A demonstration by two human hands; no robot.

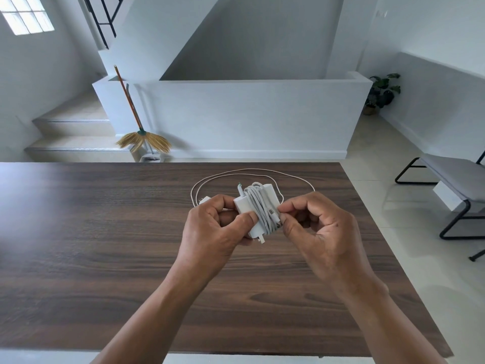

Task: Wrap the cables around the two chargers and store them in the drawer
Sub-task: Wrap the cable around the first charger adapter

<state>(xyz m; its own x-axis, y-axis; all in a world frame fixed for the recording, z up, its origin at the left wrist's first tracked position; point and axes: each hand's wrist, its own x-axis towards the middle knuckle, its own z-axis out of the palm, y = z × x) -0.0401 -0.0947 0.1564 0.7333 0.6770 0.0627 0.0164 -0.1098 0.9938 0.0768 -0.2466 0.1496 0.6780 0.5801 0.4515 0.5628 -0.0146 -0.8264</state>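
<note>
Above the brown table, the left hand grips a white charger with its cable wound around it. The right hand pinches the cable's end. Behind, a loose cable lies beside what may be the second charger.

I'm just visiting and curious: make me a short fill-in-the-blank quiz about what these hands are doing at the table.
1. The held charger has its cable wound ____ it.
2. The second cable lies in a loose loop on the ____.
3. A ____ leans on the wall by the stairs.

Missing words: around; table; broom
</note>
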